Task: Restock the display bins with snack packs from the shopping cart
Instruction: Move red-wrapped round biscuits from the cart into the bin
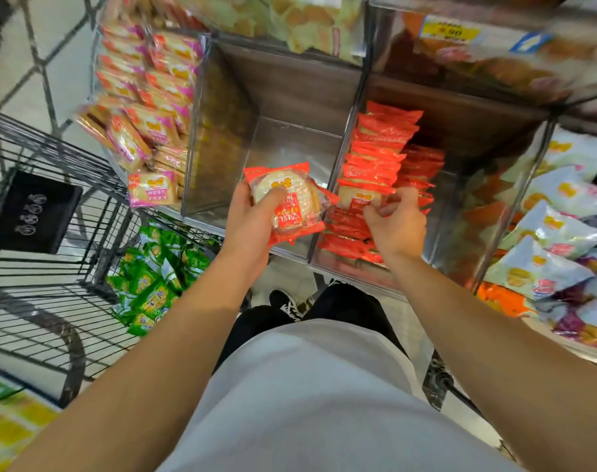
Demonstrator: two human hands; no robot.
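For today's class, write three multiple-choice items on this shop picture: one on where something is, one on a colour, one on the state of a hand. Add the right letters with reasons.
1. Where are the green snack packs?
A. in the wire shopping cart
B. in the bin of red packs
C. in the left hand

2. What colour is the wrapper of the snack pack held in the left hand?
A. blue
B. red
C. green

3. What is the right hand doing?
A. hanging idle
B. resting flat on the cart
C. pinching a red pack in the bin of red packs

Answers: 1 A, the green packs lie inside the cart's wire basket. 2 B, the wrapper's edges are red. 3 C, its fingers curl round a pack's edge in that bin.
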